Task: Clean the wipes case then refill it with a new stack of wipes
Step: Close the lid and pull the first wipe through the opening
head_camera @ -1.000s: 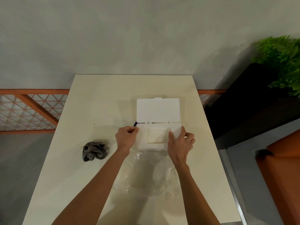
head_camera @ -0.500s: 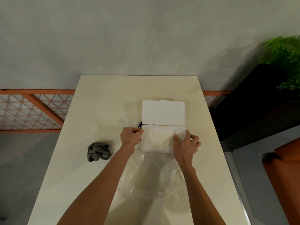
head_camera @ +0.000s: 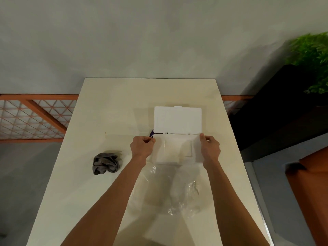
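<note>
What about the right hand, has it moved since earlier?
Yes. The right hand slid rightward across the case, from its base to its right edge.

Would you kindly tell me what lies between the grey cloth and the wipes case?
The head view shows only the left hand there, gripping the wipes case at its left edge.

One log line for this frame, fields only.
wipes case: open, lid flat on table | wipes stack: inside | left hand: pinches left edge | right hand: pinches right edge | aside: grey cloth, clear wrapper
</note>
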